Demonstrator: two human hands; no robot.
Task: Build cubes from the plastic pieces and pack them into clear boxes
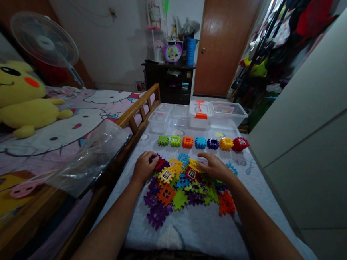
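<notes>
Notched plastic building tiles lie in a loose heap on the cloth in front of me, among them an orange tile (166, 194), a green tile (180, 199) and a purple tile (158, 215). My left hand (144, 166) rests at the heap's left edge, its fingers loosely bent and apart beside a red tile (160, 163). On the other side, my right hand (217, 167) reaches over the heap with thumb and forefinger spread near a yellow tile (193, 164). I see nothing held in either hand. A yellow tile with a white window (166, 175) lies between them.
Beyond the heap runs a row of tile blocks sorted by colour, from a green block (162, 140) to a red block (240, 143). Behind it stand clear plastic boxes (229, 115) and a lidded box with orange clips (201, 121). A wooden bed rail (137, 112) borders the left.
</notes>
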